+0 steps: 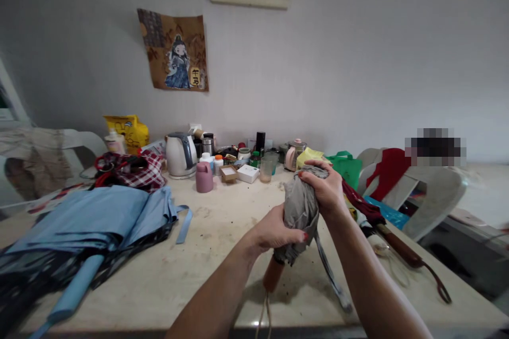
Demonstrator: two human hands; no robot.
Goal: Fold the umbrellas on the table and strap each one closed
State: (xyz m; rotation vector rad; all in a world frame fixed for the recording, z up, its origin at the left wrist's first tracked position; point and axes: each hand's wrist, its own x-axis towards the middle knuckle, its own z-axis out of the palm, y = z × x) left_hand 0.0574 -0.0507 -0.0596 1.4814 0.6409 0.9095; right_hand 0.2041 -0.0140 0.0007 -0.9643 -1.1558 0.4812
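A grey folding umbrella (301,206) is held tilted over the near part of the table, its cloth bunched together. Its brown handle (273,274) points down toward me, with a cord loop hanging from the end. My left hand (274,230) is closed around the lower cloth, thumb across the front. Higher up, my right hand (324,185) grips the top end of the cloth. A loose grey strap (329,270) dangles on the right side. Part of the umbrella's far side is hidden by my fingers.
A blue umbrella (103,217) lies on the left of the table (222,259). A dark red umbrella (363,204) with a brown handle lies on the right. Along the back stand a kettle (180,156), a pink jug (204,177), boxes and cups. White chairs (437,201) flank the table.
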